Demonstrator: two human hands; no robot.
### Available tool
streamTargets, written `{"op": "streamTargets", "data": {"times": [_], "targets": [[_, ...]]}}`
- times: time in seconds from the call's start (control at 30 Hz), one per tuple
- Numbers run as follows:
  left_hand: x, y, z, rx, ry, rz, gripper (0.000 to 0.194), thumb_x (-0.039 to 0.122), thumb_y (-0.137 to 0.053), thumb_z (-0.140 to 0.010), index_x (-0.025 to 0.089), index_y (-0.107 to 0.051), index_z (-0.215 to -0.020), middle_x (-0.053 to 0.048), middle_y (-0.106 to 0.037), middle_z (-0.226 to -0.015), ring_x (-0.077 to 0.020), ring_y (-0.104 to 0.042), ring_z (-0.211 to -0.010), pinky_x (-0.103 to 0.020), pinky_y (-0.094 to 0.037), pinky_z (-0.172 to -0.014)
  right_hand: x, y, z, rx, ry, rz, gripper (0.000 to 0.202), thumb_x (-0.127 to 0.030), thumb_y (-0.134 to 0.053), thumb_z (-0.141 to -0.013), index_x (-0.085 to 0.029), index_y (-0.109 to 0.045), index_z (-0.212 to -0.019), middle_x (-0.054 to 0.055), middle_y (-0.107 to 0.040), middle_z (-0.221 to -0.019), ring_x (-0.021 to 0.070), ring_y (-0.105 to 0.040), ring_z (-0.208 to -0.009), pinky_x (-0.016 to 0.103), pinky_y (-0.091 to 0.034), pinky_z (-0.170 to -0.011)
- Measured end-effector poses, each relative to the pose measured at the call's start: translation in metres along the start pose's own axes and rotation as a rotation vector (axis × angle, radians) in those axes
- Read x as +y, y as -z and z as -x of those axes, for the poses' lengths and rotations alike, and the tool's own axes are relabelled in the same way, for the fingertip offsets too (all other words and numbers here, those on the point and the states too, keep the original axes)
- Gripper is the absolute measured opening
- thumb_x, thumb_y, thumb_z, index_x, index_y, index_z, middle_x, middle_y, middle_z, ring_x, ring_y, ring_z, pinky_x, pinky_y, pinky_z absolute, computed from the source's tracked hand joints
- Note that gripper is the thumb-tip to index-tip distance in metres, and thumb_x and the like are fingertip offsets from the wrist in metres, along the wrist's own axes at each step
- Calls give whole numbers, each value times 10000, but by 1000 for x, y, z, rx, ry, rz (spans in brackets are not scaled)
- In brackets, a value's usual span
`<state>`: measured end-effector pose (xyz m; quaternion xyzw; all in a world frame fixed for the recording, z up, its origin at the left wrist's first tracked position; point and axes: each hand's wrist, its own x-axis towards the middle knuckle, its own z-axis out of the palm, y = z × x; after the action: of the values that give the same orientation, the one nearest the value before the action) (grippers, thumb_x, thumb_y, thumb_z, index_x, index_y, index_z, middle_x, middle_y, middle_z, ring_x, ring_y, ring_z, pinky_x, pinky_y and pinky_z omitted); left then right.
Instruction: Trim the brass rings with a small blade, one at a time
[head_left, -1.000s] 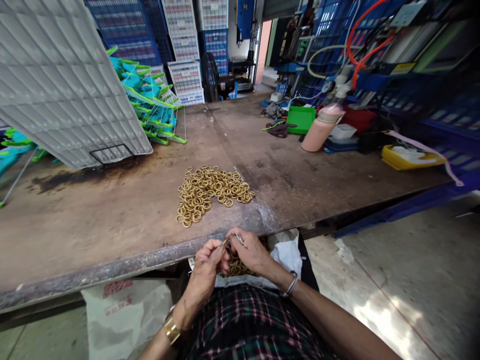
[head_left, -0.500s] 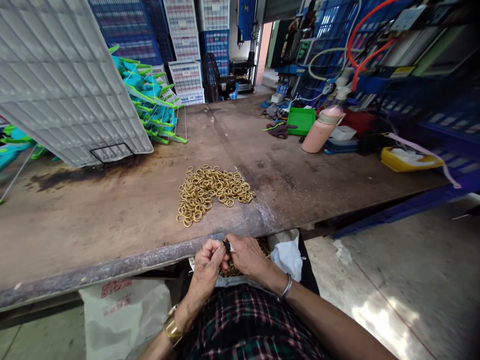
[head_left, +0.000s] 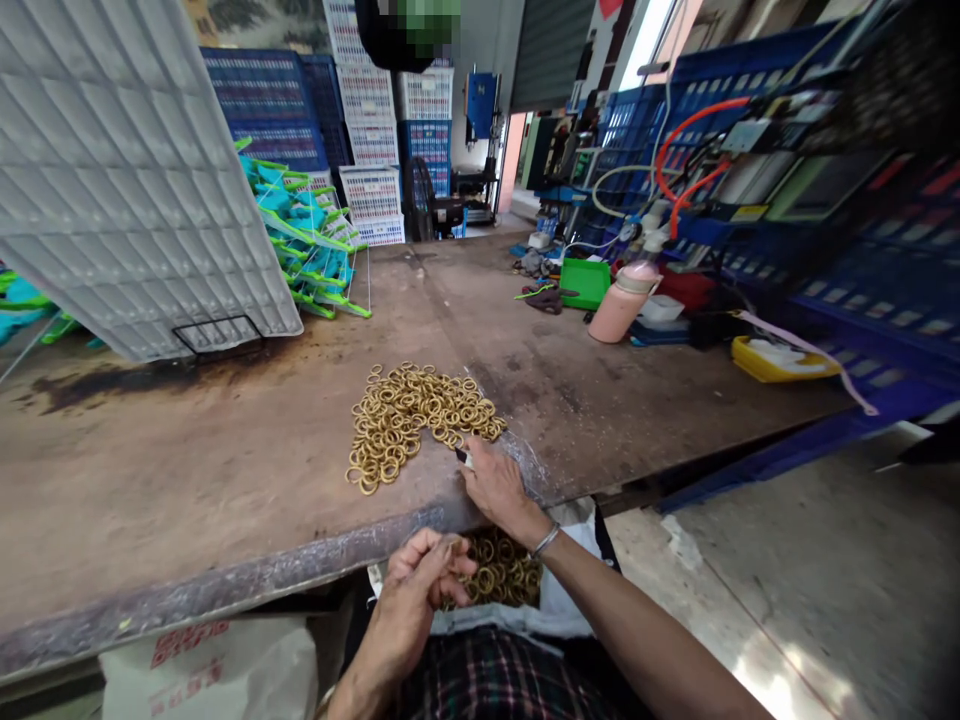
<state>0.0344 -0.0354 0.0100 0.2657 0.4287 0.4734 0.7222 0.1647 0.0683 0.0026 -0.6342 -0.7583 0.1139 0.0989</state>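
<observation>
My right hand [head_left: 491,485] has left the left hand [head_left: 427,580] and reached up to the ring pile [head_left: 412,415] on the table [head_left: 225,470], pinching a small tool, while the left stays curled over the lap rings [head_left: 502,570], so I judge one ring finished.

Both forearms are bare, no sleeves. A thin silver metal bangle [head_left: 546,541] circles the wrist just behind the right hand [head_left: 495,485]. The left hand [head_left: 421,578] shows no ring. Below the hands, a dark plaid garment with red and green lines [head_left: 495,680] covers the lap.
</observation>
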Motion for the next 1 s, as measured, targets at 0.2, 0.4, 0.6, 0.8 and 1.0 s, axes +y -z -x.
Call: {"op": "streamTargets", "data": {"times": [0.2, 0.4, 0.6, 0.8, 1.0], "targets": [[-1, 12, -6, -1, 36, 243, 153, 305, -598, -749, 162, -547, -767, -22, -594, -671, -104, -521, -503, -215, -425, -423, 1, -15, -33, 17, -27, 42, 203, -276, -442, -847, -191, -457, -1031, 76, -629, -925, 187, -595, -805, 257, -321, -616], [4, 13, -12, 52, 145, 394, 257, 301, -685, -657, 126, -514, -579, -29, -574, -654, -79, -496, -497, -188, -402, -413, 2, -12, -33, 42, -18, 24, 151, -212, -429, -830, -196, -491, -967, 68, -603, -968, 168, -580, -807, 249, -317, -618], [11, 14, -17, 64, 82, 291, 259, 326, -706, -652, 133, -533, -663, -25, -578, -668, -91, -528, -529, -167, -382, -394, 3, -9, -16, 16, 26, -450, 112, -183, -428, -775, -185, -522, -837, -5, -570, -705, 129, -523, -668, 217, -332, -593], [14, 11, -19, 114, -93, 14, 286, 384, -667, -671, 169, -551, -821, 28, -540, -609, -66, -450, -445, -163, -339, -373, -2, -6, 15, -250, -101, -1027, 119, -207, -462, -702, -184, -501, -813, -70, -480, -542, 82, -415, -485, 178, -307, -469], [15, 4, -15, 180, -372, -494, 153, 308, -617, -715, 177, -643, -788, 24, -538, -567, -108, -464, -537, -216, -385, -549, -13, -3, 32, -437, -177, -1214, 138, -274, -450, -735, -186, -504, -826, -91, -418, -512, 47, -258, -365, 183, -197, -373]]}}
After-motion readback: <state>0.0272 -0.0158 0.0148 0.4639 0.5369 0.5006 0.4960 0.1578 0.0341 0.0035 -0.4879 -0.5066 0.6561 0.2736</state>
